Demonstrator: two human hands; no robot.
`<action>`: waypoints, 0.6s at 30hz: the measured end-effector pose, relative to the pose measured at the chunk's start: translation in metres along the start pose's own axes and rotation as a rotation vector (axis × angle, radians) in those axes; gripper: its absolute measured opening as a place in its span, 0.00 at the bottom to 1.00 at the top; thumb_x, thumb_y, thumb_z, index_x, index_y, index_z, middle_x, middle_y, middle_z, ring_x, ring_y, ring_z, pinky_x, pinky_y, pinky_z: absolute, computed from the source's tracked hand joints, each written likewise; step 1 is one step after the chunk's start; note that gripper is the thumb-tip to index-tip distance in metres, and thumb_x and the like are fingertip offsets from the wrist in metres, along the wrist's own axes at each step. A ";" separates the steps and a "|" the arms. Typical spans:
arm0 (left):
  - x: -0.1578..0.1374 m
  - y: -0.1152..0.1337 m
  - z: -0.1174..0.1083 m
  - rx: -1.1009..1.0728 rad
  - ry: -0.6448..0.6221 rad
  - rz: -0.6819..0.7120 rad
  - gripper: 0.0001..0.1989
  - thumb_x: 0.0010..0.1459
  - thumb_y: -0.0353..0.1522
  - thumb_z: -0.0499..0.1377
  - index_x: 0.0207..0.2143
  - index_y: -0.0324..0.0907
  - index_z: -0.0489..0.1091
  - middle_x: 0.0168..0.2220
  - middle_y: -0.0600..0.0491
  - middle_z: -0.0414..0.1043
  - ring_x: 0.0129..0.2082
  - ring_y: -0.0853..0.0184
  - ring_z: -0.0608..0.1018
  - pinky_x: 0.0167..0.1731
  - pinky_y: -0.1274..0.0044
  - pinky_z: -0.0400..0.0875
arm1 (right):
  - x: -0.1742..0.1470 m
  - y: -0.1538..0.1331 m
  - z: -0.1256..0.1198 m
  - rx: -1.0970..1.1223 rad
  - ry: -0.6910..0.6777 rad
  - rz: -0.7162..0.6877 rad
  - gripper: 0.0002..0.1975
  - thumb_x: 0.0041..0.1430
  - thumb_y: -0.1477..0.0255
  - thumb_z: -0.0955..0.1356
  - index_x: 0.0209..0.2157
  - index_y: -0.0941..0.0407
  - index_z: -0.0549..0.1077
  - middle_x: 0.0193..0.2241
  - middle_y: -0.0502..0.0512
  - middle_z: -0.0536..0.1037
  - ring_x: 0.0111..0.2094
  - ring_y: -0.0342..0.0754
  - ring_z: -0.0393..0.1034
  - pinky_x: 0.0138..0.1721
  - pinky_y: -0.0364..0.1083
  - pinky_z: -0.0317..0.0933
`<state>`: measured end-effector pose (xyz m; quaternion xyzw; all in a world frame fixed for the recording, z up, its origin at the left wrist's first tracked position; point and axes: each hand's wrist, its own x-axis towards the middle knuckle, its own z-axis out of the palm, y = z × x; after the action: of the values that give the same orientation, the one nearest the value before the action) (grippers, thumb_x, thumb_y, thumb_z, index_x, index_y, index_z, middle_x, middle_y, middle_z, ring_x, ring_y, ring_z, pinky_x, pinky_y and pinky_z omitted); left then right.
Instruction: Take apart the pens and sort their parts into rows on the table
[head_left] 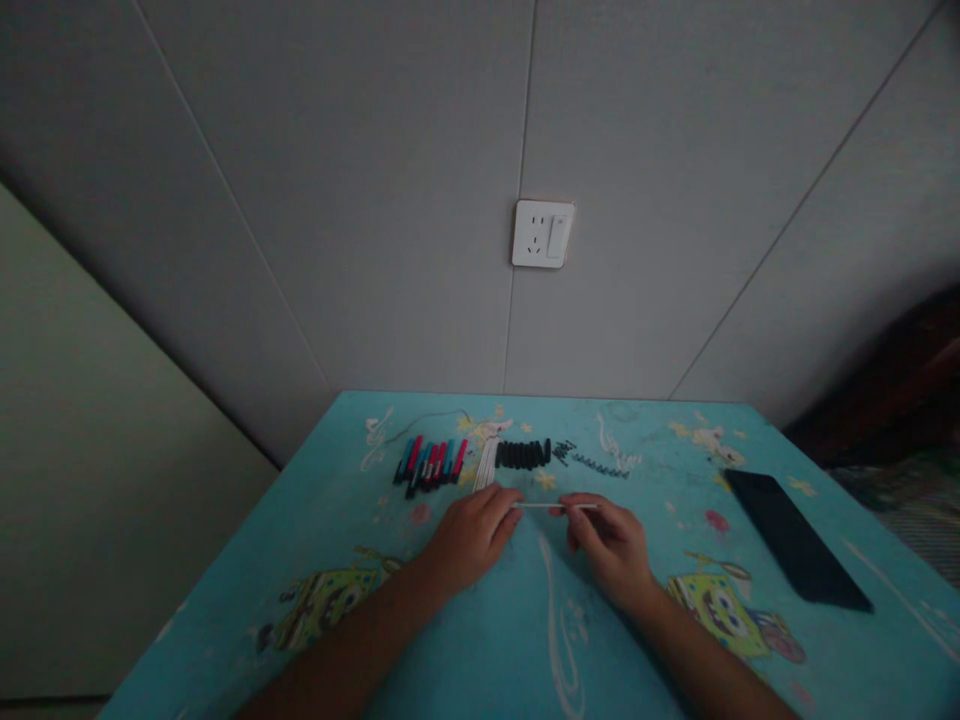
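Note:
A thin white stick (pixel 536 505), much like a pen refill, lies level between my two hands above the table. My left hand (pixel 474 530) is closed with its fingertips at the stick's left end. My right hand (pixel 611 545) pinches the other end between thumb and fingers, and something small and dark shows at those fingertips, too small to name. Just beyond my left hand is a bundle of similar white sticks (pixel 486 465). Right of them stands a row of short black cylinders (pixel 523 455), then small dark pieces (pixel 600 466) in a line.
Pink and teal pen-like barrels with black ends (pixel 433 464) lie in a group at the back left. A dark flat rectangular object (pixel 796 540) rests on the right side of the blue patterned table (pixel 480 640). The wall carries a white socket (pixel 543 234).

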<state>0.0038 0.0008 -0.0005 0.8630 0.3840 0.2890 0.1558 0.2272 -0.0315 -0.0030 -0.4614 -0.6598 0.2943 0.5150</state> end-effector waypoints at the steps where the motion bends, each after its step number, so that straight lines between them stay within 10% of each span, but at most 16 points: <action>1: 0.000 0.000 0.001 0.013 -0.008 -0.001 0.12 0.68 0.35 0.47 0.47 0.44 0.67 0.40 0.50 0.71 0.41 0.64 0.74 0.42 0.73 0.70 | -0.001 0.000 0.000 -0.004 -0.013 0.000 0.11 0.64 0.65 0.65 0.42 0.55 0.76 0.28 0.54 0.79 0.20 0.43 0.69 0.24 0.43 0.66; 18: -0.004 0.010 0.000 0.181 -0.143 0.169 0.10 0.68 0.32 0.48 0.46 0.43 0.67 0.37 0.49 0.72 0.38 0.62 0.76 0.38 0.72 0.70 | 0.005 -0.009 0.004 -0.179 -0.381 -0.124 0.10 0.65 0.67 0.65 0.38 0.54 0.78 0.28 0.53 0.76 0.29 0.44 0.69 0.33 0.43 0.62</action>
<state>0.0068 -0.0086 0.0029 0.9212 0.3223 0.2029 0.0797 0.2207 -0.0305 0.0059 -0.3999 -0.7956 0.2843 0.3552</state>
